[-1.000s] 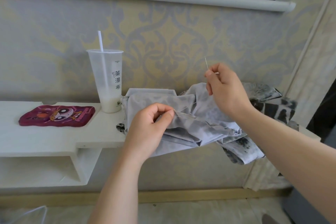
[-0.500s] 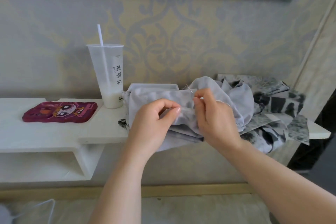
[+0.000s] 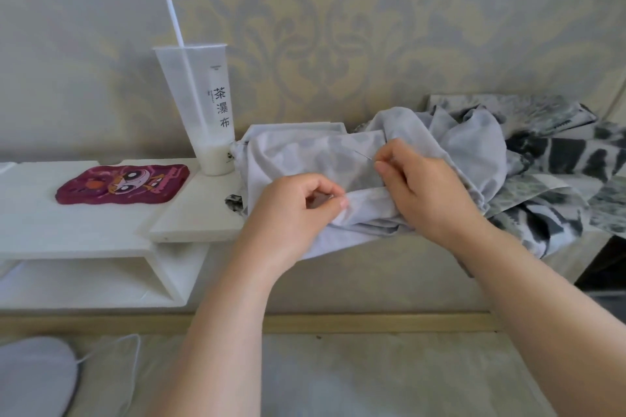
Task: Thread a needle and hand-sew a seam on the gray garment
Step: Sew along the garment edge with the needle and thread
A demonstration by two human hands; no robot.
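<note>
At the shelf's (image 3: 101,227) front edge the gray garment (image 3: 305,152) looks limp and light, so the left hand (image 3: 298,206) pinches its fold taut while the right hand (image 3: 423,186) pinches the needle (image 3: 364,156).

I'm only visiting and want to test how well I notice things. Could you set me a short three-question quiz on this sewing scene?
1. True or false: the right hand pinches a needle.
2. Which stands on the shelf just left of the gray garment? A) plastic drink cup B) scissors C) thread spool
3. Fill in: the left hand pinches a fold of the gray ____.

Key: 1 true; 2 A; 3 garment.
</note>
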